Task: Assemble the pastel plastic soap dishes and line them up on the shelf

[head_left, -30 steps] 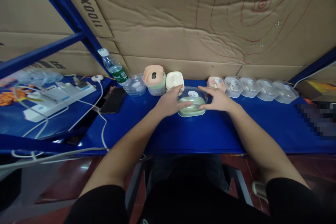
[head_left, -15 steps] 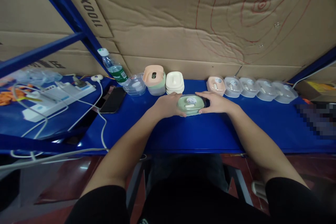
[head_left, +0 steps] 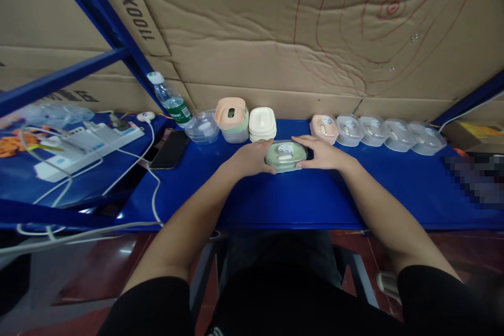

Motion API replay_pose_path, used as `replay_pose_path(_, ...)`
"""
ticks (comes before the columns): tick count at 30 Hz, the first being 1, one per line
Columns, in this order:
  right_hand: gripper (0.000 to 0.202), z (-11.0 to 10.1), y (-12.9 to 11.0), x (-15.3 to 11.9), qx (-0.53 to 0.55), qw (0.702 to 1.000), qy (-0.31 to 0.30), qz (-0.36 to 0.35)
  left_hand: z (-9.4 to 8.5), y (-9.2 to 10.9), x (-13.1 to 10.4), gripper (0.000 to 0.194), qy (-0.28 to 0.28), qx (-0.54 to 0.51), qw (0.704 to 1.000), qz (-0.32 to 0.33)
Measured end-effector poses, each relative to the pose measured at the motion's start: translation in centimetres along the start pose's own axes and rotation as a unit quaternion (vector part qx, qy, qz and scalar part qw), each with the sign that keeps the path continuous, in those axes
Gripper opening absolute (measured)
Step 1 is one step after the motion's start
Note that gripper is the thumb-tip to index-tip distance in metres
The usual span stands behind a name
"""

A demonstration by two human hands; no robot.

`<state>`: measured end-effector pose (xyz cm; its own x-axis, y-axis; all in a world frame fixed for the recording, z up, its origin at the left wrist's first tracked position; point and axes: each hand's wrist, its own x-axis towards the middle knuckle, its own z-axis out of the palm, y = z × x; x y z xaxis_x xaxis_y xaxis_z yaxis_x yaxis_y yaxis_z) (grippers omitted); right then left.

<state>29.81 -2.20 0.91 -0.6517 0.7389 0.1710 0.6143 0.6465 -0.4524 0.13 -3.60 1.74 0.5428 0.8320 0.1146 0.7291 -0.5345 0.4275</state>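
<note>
A green box with a clear lid and a round sticker is held between my two hands over the blue table. My left hand grips its left side, and my right hand grips its right side. Behind my left hand stand a stack of cream lids and a stack of peach and green tubs. Clear lids lie left of those. A peach lidded box is just behind my right hand.
Several clear lidded boxes line the back right. A water bottle stands at the back left, near a black phone, white cables and a power strip. A cardboard wall rises behind the table.
The green box and both hands have shifted very slightly; my hands still hold it from both sides.
</note>
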Motion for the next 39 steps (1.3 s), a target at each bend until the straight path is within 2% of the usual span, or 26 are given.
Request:
replay_pose_path(7,0.095,0.2,0.2,0.0,-0.004,1.000,0.017,-0.021,0.3,0.3,0.1,0.086,0.008,0.067,0.998,-0.009)
replay_pose_path(14,0.094,0.7,0.9,0.3,0.006,0.998,0.045,-0.042,-0.5,1.8,0.0,0.095,-0.037,0.171,0.984,-0.044)
replay_pose_path(21,0.088,0.9,1.4,0.4,0.003,0.998,0.052,-0.037,-1.3,0.9,-0.1,0.084,-0.057,0.164,0.985,-0.006)
replay_pose_path(27,0.087,1.2,1.8,0.4,-0.006,0.998,0.051,-0.037,-0.5,1.1,0.1,0.078,-0.040,0.199,0.979,-0.022)
replay_pose_path(31,0.087,1.2,1.9,0.4,-0.023,0.998,0.053,-0.036,0.0,1.1,0.3,0.082,-0.031,0.212,0.976,-0.027)
replay_pose_path(33,0.080,1.0,2.0,0.3,-0.048,0.996,0.072,-0.029,0.1,1.1,0.3,0.083,-0.024,0.209,0.977,-0.031)
replay_pose_path(37,0.048,0.6,2.2,0.3,-0.106,0.986,0.130,-0.015,0.2,1.5,0.2,0.076,-0.022,0.168,0.985,-0.020)
replay_pose_path(39,0.043,0.5,2.0,0.3,-0.127,0.980,0.151,-0.012,0.4,1.7,0.2,0.076,-0.032,0.147,0.989,-0.006)
